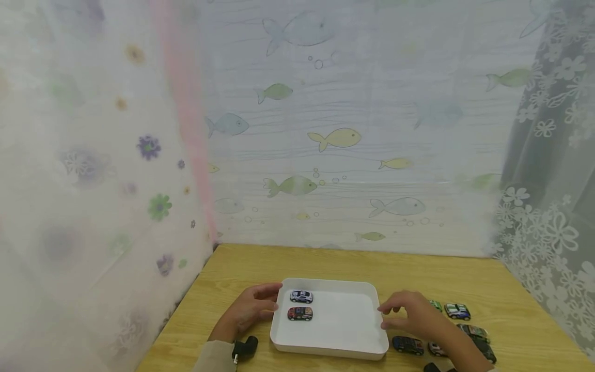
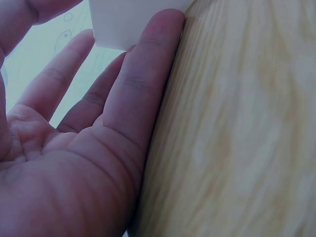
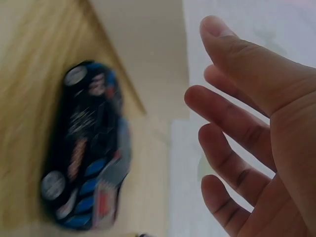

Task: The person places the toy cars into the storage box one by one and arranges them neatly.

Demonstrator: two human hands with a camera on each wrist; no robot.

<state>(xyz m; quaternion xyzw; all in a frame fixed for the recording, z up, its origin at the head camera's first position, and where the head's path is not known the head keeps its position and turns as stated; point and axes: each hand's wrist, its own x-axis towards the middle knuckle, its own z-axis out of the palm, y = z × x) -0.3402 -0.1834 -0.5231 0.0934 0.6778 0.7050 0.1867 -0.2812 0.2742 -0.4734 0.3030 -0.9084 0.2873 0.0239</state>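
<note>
A white rectangular tray point(image 1: 346, 318) lies on the wooden table between both hands. Inside, near its left wall, a white and blue toy car point(image 1: 301, 296) sits behind a red and black toy car point(image 1: 300, 313). My left hand point(image 1: 248, 309) is at the tray's left side, its fairly straight fingers touching the wall point(image 2: 131, 22). My right hand point(image 1: 413, 315) is at the right side with fingers slightly bent and nothing in them; whether the fingertips touch the wall point(image 3: 148, 44) I cannot tell. Close to this hand stands a black and blue toy car point(image 3: 86, 148).
Several more toy cars stand right of the tray, among them a white, green and blue car point(image 1: 457, 311) and a dark green car point(image 1: 474, 331); the right forearm partly hides some. Behind the table point(image 1: 353, 263) hangs a fish-print curtain point(image 1: 344, 206).
</note>
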